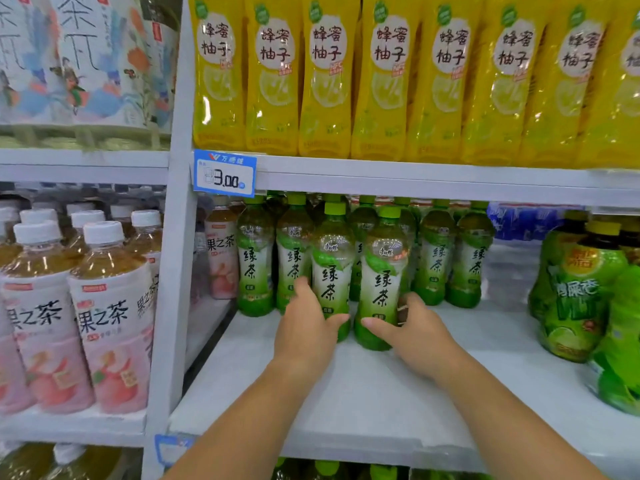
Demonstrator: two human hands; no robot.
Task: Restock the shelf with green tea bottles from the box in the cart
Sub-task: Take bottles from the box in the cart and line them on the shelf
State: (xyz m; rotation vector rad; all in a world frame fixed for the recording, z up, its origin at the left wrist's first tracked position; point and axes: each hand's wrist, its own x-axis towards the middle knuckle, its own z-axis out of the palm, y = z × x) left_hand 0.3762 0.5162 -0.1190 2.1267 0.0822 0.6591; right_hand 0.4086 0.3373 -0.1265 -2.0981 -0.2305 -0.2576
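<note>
Left hand [306, 327] grips the left green tea bottle [333, 268] low on its side, thumb across the front; its fingers pass behind the bottle and are hidden. Right hand [415, 329] grips the right green tea bottle [383, 278] likewise, thumb on the lower label, fingers curled round the right flank. Both bottles stand upright, just beside each other, mid-depth on the white shelf [363, 403]. Whether their bases sit fully on the board cannot be confirmed, as the hands cover part of each. Behind them the back row of green tea bottles [434, 261] is partly masked, with several caps lost in shadow under the upper board. The yellow bottles [325, 84] above are cut off at the top of the frame, and the lime-green bottles [581, 299] by its right edge. Price tag [225, 173]: leading digits illegible. Blue packs [519, 223] at the rear are blurred. Open board lies from the held bottles forward to the shelf's front edge, and between the back row and the lime-green bottles. A peach tea bottle [221, 261] stands just left of the row, near the upright post [173, 271].
</note>
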